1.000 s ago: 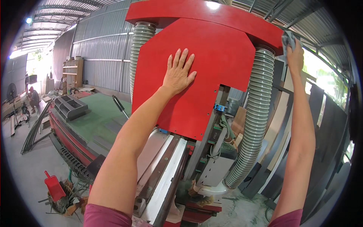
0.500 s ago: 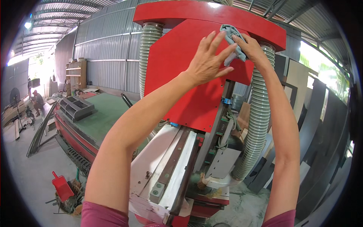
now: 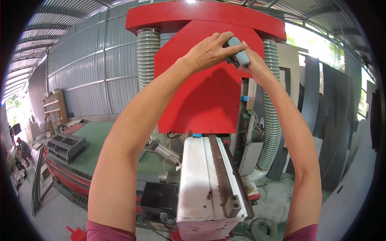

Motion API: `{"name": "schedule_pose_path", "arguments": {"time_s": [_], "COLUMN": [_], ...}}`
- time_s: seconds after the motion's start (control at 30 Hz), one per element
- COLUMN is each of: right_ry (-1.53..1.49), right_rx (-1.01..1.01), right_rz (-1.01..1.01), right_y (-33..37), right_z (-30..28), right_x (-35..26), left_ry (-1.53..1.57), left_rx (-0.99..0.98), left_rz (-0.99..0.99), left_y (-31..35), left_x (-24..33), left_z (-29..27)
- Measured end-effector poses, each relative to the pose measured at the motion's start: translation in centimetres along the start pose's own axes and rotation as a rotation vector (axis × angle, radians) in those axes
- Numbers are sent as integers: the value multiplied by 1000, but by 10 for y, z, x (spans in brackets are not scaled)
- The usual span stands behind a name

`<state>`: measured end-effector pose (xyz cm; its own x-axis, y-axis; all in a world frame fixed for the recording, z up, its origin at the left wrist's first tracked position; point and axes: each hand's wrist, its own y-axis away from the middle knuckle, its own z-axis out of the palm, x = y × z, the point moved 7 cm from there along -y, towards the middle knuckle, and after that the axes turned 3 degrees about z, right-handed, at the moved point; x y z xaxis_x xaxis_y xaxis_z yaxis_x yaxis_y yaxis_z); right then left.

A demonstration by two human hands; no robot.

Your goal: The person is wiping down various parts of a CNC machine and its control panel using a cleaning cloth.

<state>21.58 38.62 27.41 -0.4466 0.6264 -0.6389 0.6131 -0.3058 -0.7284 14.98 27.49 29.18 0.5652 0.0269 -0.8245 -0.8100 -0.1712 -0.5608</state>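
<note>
Both arms are stretched up in front of a large red machine panel (image 3: 201, 96). Between the hands is a folded grey-blue cloth (image 3: 241, 57), bunched into a small wad. My left hand (image 3: 211, 51) pinches it from the left, with thumb and fingers around its upper side. From the right, my right hand (image 3: 254, 63) is closed on the same cloth, its fingers partly hidden behind it. The cloth looks held a little in front of the panel; whether it touches the red surface I cannot tell. A shadow of the arms falls on the panel below.
Ribbed hoses (image 3: 148, 56) flank the panel under a red top beam (image 3: 209, 14). Toward me juts a white machine beam (image 3: 197, 176) with a toothed rack. A green bed (image 3: 94, 134) lies left, dark boards (image 3: 327, 120) lean right, and a person (image 3: 24, 149) crouches far left.
My view has turned rightward. My left hand, spread open beside the cloth before, is now closed on it. The cloth is bunched more tightly and sits a little lower.
</note>
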Motion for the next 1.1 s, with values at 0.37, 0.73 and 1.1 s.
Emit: {"name": "schedule_pose_path", "arguments": {"time_s": [0.37,0.73,1.1], "right_ry": [1584,1446,1164], "right_rx": [261,420,524], "right_rz": [-555,-737,-727], "right_y": [-14,-64,-60], "right_z": [74,121,120], "right_x": [17,65,72], "left_ry": [-184,-141,-564], "left_rx": [53,39,156], "left_rz": [-512,-686,-548], "left_y": [1,-48,-42], "left_x": [-86,-121,-165], "left_z": [-32,43,65]}}
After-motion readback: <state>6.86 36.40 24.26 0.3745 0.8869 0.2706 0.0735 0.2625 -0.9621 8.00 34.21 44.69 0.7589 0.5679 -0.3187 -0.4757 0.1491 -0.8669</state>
